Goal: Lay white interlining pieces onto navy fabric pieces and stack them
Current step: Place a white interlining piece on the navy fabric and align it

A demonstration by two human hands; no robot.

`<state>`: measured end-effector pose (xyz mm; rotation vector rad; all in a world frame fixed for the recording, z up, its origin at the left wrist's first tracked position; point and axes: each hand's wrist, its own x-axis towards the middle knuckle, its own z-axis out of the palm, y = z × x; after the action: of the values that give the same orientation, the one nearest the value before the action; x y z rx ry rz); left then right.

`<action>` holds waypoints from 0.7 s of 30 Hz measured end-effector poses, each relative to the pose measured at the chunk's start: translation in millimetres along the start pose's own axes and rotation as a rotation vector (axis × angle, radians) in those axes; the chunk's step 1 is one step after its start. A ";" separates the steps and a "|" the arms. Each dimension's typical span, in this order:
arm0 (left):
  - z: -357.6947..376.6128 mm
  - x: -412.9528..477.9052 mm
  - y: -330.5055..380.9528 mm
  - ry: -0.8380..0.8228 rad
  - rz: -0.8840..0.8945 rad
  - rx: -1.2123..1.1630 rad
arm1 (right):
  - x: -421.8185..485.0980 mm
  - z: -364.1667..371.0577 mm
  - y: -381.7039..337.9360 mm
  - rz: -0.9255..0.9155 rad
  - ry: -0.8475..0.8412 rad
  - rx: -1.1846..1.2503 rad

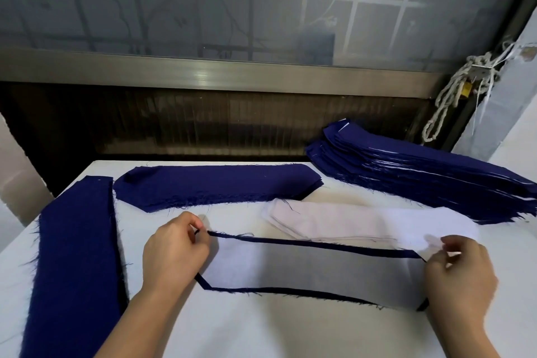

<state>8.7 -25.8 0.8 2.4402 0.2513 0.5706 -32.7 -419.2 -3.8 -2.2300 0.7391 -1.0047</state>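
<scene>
From the head camera, the left hand (174, 253) pinches the left end of a white interlining piece (313, 267) and the right hand (459, 267) pinches its right end. Between the two grips the piece lies on a navy fabric piece (319, 245), whose edge shows as a thin border. Beyond the right-hand grip sit a pile of white interlining (334, 221) and a tall navy stack (421, 174); beyond the left grip lies a smaller navy pile (215, 186).

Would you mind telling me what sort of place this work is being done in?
Probably a garment workshop's cutting or fusing table: a tall stack of navy pieces layered with white, a pile of white interlining, and both hands laying interlining on a navy piece on a white worktable.
</scene>
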 end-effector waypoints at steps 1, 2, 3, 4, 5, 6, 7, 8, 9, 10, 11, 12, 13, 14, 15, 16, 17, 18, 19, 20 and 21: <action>1.3 -0.5 0.9 -0.016 0.015 0.012 | 0.3 4.0 -2.4 -0.058 -0.046 -0.003; 2.8 -1.0 2.0 -0.027 0.031 0.020 | 0.2 9.0 -5.9 -0.131 -0.099 -0.010; 3.9 -1.3 2.6 -0.035 0.044 0.026 | 0.1 15.4 -11.2 -0.226 -0.159 -0.026; 5.1 -1.3 2.9 -0.043 0.053 0.031 | -0.5 22.3 -19.0 -0.337 -0.223 -0.051; 6.1 -1.0 3.0 -0.050 0.059 0.033 | -1.5 29.6 -28.6 -0.443 -0.284 -0.069; 6.7 -0.6 2.8 -0.054 0.063 0.030 | -2.7 37.5 -40.5 -0.532 -0.338 -0.070; 7.2 -0.2 2.6 -0.059 0.064 0.025 | -3.8 45.4 -53.3 -0.598 -0.383 -0.056; 7.5 0.2 2.4 -0.064 0.061 0.020 | -4.6 53.9 -66.6 -0.641 -0.416 -0.036; 7.8 0.4 2.2 -0.070 0.058 0.018 | -5.9 62.6 -79.2 -0.668 -0.442 -0.020; 8.2 0.3 2.1 -0.076 0.055 0.019 | -7.8 70.7 -89.9 -0.682 -0.474 -0.017; 8.2 0.4 1.7 -0.080 0.052 0.020 | -10.1 78.5 -98.7 -0.685 -0.517 -0.019; 8.3 0.0 1.2 -0.086 0.048 0.021 | -13.1 85.3 -104.1 -0.680 -0.567 -0.027; 8.6 0.0 0.5 -0.091 0.043 0.021 | -16.4 91.7 -106.7 -0.673 -0.614 -0.046; 8.8 0.2 -0.4 -0.093 0.041 0.018 | -20.1 96.9 -107.1 -0.670 -0.644 -0.071; 9.2 0.5 -1.1 -0.094 0.040 0.013 | -23.5 100.5 -106.1 -0.666 -0.650 -0.097; 9.7 0.7 -1.4 -0.096 0.039 0.011 | -25.8 103.2 -105.3 -0.657 -0.643 -0.121; 10.0 0.8 -0.8 -0.102 0.036 0.013 | -27.0 104.4 -105.0 -0.650 -0.632 -0.146; 10.3 0.9 -0.4 -0.109 0.033 0.020 | -27.6 105.2 -105.2 -0.645 -0.623 -0.171; 10.3 1.6 0.3 -0.117 0.030 0.028 | -28.3 105.6 -105.2 -0.638 -0.611 -0.178; 10.0 1.9 0.9 -0.123 0.028 0.036 | -29.4 105.3 -105.4 -0.619 -0.597 -0.164; 10.0 2.0 1.2 -0.128 0.025 0.038 | -30.6 104.3 -105.2 -0.589 -0.580 -0.132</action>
<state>15.1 -31.4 -5.0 2.5084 0.1808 0.4214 58.2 -298.3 -2.7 -2.7317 -0.1216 -0.4894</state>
